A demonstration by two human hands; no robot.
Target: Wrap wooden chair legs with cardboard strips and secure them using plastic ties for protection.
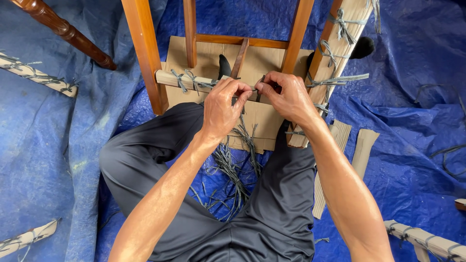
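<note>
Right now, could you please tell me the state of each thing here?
left hand: pinching a grey strap
right hand: pinching the same strap
grey strap: taut between the hands
wrapped rail: tied with knotted straps
loose straps: heaped between the legs

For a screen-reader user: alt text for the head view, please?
Both hands, left hand and right hand, pinch a grey strip at a cardboard-wrapped wooden rail. The seated person's legs rest on a blue tarp, loose strips between them.
</note>
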